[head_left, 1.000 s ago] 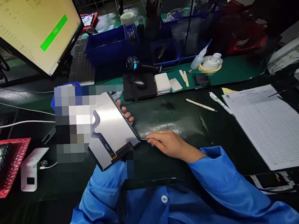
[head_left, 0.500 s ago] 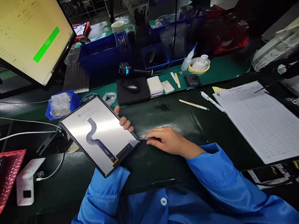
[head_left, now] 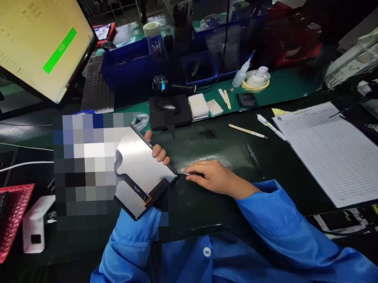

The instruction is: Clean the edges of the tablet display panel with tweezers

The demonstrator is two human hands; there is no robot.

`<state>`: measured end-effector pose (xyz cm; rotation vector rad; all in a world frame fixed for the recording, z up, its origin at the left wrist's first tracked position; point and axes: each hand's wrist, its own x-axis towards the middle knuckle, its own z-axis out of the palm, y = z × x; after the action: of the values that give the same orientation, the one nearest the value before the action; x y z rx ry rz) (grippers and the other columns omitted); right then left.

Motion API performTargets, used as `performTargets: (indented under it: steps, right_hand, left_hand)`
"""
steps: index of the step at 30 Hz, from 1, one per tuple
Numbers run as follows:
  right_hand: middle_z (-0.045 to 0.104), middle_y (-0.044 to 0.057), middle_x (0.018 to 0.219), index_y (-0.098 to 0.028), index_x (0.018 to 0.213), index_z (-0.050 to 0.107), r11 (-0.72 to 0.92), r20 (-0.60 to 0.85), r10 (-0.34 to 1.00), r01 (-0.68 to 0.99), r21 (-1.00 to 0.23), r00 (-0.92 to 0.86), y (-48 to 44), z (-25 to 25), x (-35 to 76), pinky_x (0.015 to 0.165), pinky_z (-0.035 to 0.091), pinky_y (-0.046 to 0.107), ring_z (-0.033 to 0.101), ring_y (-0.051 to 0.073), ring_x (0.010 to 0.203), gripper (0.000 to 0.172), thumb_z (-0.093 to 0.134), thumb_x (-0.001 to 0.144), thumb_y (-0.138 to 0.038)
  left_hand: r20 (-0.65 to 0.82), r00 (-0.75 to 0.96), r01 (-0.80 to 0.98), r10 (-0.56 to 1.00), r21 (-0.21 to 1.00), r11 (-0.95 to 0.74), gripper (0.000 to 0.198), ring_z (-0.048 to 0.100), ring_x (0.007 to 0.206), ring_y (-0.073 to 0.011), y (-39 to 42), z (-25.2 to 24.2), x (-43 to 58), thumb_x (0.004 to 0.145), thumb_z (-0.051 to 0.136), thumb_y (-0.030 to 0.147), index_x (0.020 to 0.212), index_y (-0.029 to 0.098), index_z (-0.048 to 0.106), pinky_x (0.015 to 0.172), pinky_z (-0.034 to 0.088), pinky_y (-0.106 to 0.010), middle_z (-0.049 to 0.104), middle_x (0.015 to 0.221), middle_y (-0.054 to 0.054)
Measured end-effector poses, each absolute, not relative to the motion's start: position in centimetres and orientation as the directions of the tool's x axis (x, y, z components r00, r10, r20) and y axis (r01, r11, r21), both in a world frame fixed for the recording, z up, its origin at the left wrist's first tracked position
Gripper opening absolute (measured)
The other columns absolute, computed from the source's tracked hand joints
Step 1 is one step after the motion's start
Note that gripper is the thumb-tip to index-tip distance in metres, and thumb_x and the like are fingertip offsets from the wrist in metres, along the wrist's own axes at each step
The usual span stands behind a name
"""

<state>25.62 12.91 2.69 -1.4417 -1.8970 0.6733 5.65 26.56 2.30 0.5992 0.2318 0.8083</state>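
Observation:
A flat display panel with a silvery back and dark edges is held tilted above the bench by my left hand. Its fingertips curl over the panel's far right edge, and the rest of that hand is hidden behind it. A dark flex cable runs across the panel's back to an orange-edged connector. My right hand pinches slim metal tweezers, their tip at the panel's right corner. Whether the tip touches the corner or grips something there is too small to tell. A blurred patch covers the panel's left part.
Dark crumbs and a thin stick lie beyond my right hand. To the right are a pen and a lined form. A mouse, scanner and blue bins stand behind; a monitor is at left.
The whole view has shifted slightly. Both hands keep their grips, and the tweezers stay at the panel's corner. A pixelated patch now covers the panel's left side.

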Motion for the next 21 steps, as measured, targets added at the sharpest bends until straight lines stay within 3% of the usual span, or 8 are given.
performTargets:
  steps: [6,10,16,21]
  right_hand:
    - [0.080,0.004,0.098,-0.022,0.107,0.077,0.253,0.156,0.966,0.641,-0.725,-0.206,13.0,2.6,25.8,0.079,0.053,0.030,0.074,0.021,0.090,0.021,0.056,0.103,-0.024]
    - [0.079,0.001,0.086,-0.023,0.110,0.075,0.123,0.051,0.990,0.632,-0.766,-0.130,12.8,3.1,25.4,0.070,0.053,0.027,0.074,0.018,0.077,0.017,0.068,0.096,-0.027]
    - [0.080,0.005,0.103,-0.021,0.110,0.076,0.248,0.190,0.969,0.653,-0.716,-0.160,12.8,2.2,25.4,0.084,0.055,0.031,0.075,0.021,0.095,0.017,0.063,0.099,-0.027]
    - [0.080,0.005,0.103,-0.023,0.109,0.077,0.256,0.190,0.967,0.666,-0.700,-0.172,12.9,1.9,25.5,0.082,0.055,0.031,0.075,0.021,0.094,0.023,0.055,0.103,-0.027]
  left_hand:
    - [0.037,0.671,-0.625,0.740,0.565,0.538,0.064,0.041,0.063,-0.0128,26.8,2.0,5.6,0.098,0.043,0.049,0.158,0.033,0.032,0.061,0.042,-0.027,0.041,0.073,0.002]
    - [0.060,0.677,-0.637,0.733,0.546,0.544,0.064,0.040,0.064,-0.0133,26.8,1.7,5.6,0.099,0.042,0.048,0.160,0.034,0.029,0.063,0.042,-0.027,0.041,0.074,0.002]
    - [0.020,0.620,-0.653,0.785,0.567,0.502,0.061,0.029,0.059,-0.0135,26.9,1.5,6.0,0.101,0.029,0.053,0.159,0.033,0.031,0.057,0.036,-0.026,0.034,0.070,0.002]
    - [-0.047,0.568,-0.661,0.822,0.570,0.489,0.064,0.023,0.058,-0.0144,26.7,2.0,6.2,0.102,0.012,0.052,0.156,0.029,0.037,0.055,0.033,-0.027,0.031,0.069,0.002]
